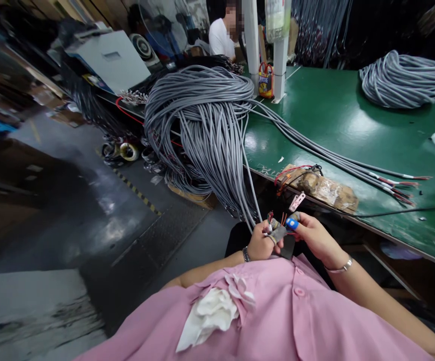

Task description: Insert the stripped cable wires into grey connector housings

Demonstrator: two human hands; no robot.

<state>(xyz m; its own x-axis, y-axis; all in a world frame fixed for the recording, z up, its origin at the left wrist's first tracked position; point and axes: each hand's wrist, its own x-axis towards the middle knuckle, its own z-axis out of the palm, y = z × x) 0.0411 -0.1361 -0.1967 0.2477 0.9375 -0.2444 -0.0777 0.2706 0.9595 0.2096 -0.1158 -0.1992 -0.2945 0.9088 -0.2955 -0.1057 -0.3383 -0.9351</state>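
Close in front of the pink shirt, my left hand (261,242) is closed around the end of a grey cable (254,200), with taped fingers. Thin coloured wires (284,218) fan out between the two hands. My right hand (311,231) pinches at these wires from the right, and a blue cover is on its thumb. The fingertips of both hands nearly meet, and small details between them are hard to make out. The cable runs up to a large grey bundle (213,125) draped over the table's edge.
On the green table (326,120) lie a second cable coil (405,80), several stripped cable ends (398,185) and a taped wooden block (318,188) with a pink clip (297,202) at the edge. A person (222,37) in white sits beyond the posts.
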